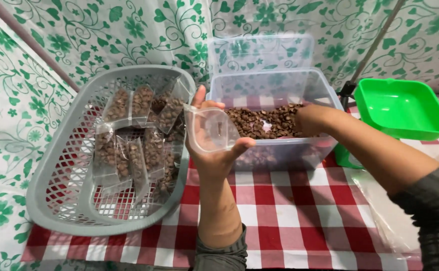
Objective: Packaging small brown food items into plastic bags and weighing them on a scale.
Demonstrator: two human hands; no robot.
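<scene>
Looking down from the head camera, I see my left hand (pixel 214 143) raised over the red-and-white checked tablecloth (pixel 289 211), near the table's middle. Its fingers are curled around a small clear plastic pouch (pixel 210 129), thumb at the upper edge and fingertips under the lower right corner, so the pouch sits open-mouthed and tilted toward the clear plastic tub (pixel 274 108). The pouch looks nearly empty; I can make out only a piece or two inside.

My right hand (pixel 309 120) reaches into that tub from the right, the forearm crossing its near wall. The hand rests on the heap of brown pellets (pixel 264 123) that fills the tub's bottom. The fingers are buried or turned away from me, so I cannot tell whether they are closed on any pellets or spread flat.

The tub stands toward the far edge of the table, just right of centre, with its clear lid (pixel 262 50) propped upright behind it against the green floral curtain (pixel 104 35). Just beside the tub on the left, a grey lattice basket (pixel 59 190) occupies the left end of the table and holds a loose pile of filled pouches (pixel 139 130) of the same brown pellets. At the far right corner sits a bright green square tray (pixel 402 108), tilted, apart from the tub.
</scene>
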